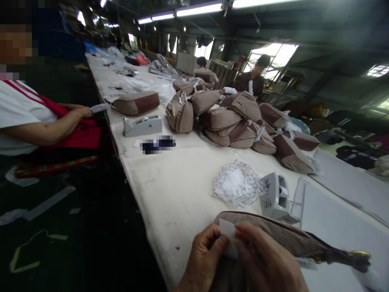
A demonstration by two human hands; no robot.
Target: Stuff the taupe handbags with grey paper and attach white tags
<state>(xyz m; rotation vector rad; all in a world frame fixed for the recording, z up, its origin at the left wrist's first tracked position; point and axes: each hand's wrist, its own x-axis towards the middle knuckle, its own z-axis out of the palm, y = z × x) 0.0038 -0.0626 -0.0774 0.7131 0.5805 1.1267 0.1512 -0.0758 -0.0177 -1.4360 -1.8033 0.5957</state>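
Two hands are low in my view, close together at the near edge of the long white table (170, 190). My left hand (202, 259) and my right hand (267, 263) both pinch a small white paper slip (227, 239), fingers shut on it. Under them lies a brown striped bag (282, 233), flat on the table. Just past it stand a white tape holder (275, 196) and a heap of white paper bits (237, 184). Farther off I see a pile of brown bags (240, 121). At the left, another person's hand (83, 111) holds a white strip
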